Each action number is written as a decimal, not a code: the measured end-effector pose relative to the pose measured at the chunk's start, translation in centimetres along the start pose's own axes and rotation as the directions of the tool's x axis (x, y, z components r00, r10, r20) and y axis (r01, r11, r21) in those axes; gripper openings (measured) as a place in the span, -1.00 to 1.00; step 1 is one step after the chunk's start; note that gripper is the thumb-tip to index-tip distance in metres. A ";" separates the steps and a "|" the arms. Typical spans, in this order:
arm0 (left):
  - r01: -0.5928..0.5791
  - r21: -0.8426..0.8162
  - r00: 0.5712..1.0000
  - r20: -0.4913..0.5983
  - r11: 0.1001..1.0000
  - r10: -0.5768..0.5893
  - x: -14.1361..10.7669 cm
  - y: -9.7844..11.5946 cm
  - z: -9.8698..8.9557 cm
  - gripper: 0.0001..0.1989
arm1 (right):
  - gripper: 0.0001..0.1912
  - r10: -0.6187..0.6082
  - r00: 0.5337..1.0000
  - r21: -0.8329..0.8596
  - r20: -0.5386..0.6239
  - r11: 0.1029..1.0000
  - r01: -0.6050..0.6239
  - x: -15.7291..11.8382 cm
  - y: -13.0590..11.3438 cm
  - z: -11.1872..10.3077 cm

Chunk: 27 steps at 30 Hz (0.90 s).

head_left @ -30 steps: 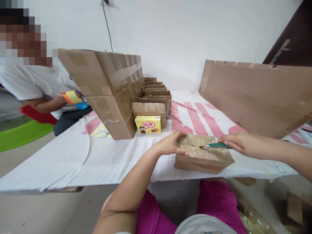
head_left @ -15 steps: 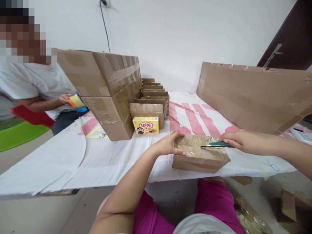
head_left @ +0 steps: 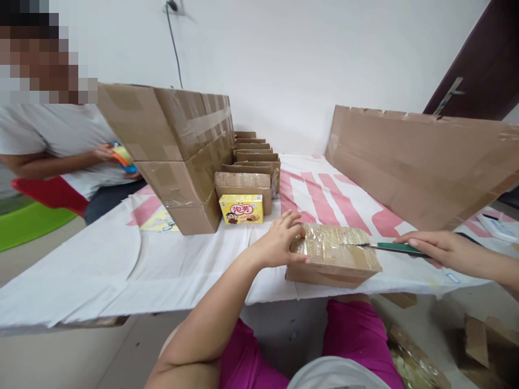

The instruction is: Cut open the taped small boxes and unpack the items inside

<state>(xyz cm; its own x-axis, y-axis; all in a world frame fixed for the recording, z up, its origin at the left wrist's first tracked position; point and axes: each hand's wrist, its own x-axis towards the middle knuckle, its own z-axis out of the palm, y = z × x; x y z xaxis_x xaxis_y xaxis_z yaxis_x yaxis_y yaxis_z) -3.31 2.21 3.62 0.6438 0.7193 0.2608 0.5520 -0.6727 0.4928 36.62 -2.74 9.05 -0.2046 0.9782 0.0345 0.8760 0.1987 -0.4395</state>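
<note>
A taped cardboard box (head_left: 332, 259) lies at the table's front edge. My left hand (head_left: 284, 240) grips its left end, with the thumb on the top near the front side and the fingers curled at the back. In my right hand (head_left: 441, 248) is a knife (head_left: 397, 247) with a green handle, pointing left. Its dark tip is at the right part of the box's top, along the taped middle seam. Clear tape on the top looks wrinkled.
A yellow snack box (head_left: 241, 209) stands before a row of open cartons (head_left: 243, 183). Left of these rises a stack of taped boxes (head_left: 162, 146). A large cardboard panel (head_left: 413, 162) stands at right. A co-worker (head_left: 60, 140) sits at left, holding colourful packs.
My right hand has drawn the knife to the right along the box's seam. My left hand stays on the box's left end. The co-worker's hand with the packs has shifted slightly left.
</note>
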 end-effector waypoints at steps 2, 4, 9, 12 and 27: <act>-0.024 -0.005 1.000 0.008 1.000 0.024 0.0 0.2 0.1 -0.49 | -0.50 0.047 0.988 0.131 0.144 0.989 -0.066 -0.8 0.4 0.5; -0.063 -0.024 0.998 -0.010 0.998 0.063 0.1 0.4 0.2 -0.47 | -0.50 0.084 0.987 0.269 0.136 0.956 -0.118 -1.4 0.6 1.0; -0.123 0.005 0.989 -0.081 0.992 0.123 0.3 1.3 0.0 -0.49 | -0.50 0.205 0.978 0.460 -0.037 0.872 -0.165 -1.9 1.3 3.1; -0.088 -0.020 0.995 -0.056 0.996 0.086 0.4 1.6 0.0 -0.58 | -0.49 0.263 0.959 0.402 -0.103 0.893 -0.201 -1.3 3.5 6.0; 0.036 -0.388 0.996 -0.066 0.921 -0.067 1.1 0.7 1.3 -0.66 | -0.72 -0.341 0.836 -0.402 -0.431 0.902 0.161 1.2 6.1 10.2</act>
<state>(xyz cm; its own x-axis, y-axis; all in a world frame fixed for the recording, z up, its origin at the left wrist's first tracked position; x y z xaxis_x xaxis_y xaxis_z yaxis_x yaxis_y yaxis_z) -1.54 2.27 3.12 0.5691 0.7726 0.2813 0.3263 -0.5263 0.7852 37.20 -0.94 -2.74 -0.2818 0.7753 0.5653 0.9321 0.3608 -0.0302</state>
